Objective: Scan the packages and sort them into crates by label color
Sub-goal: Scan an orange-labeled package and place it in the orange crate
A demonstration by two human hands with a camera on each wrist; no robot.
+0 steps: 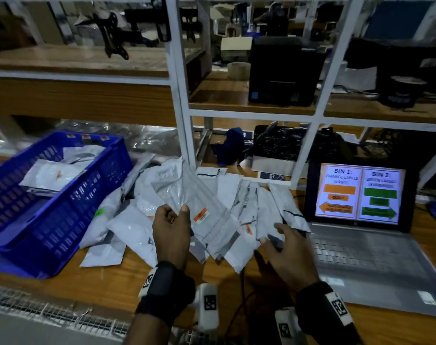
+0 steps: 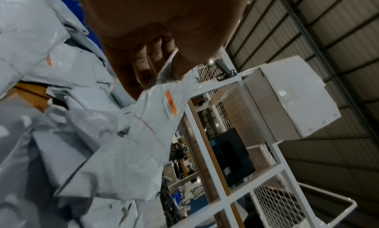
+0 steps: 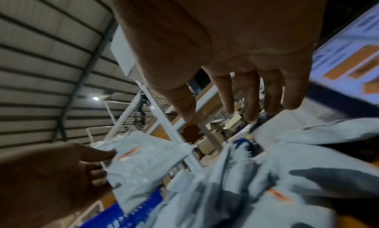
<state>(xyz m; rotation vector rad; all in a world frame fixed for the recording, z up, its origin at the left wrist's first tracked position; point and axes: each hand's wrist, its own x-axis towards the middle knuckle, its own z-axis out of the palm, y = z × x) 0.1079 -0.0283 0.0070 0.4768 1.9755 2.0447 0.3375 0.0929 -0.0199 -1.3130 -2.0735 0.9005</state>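
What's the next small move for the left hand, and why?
Probably carry the package left and drop it in the blue crate. The left hand pinches it, its label is orange, and the laptop screen points orange labels left. Whether it is scanned cannot be told.

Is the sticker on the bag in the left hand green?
No, the sticker on the bag pinched by the left hand is orange.

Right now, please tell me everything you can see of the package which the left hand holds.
The held package is a flat grey plastic mailer bag, glossy and wrinkled. A small orange label with a white barcode part sits near its lower edge. The left hand pinches that end, thumb on the front, fingers behind. It is raised and tilted above the pile of packages on the wooden table, right of the blue crate.
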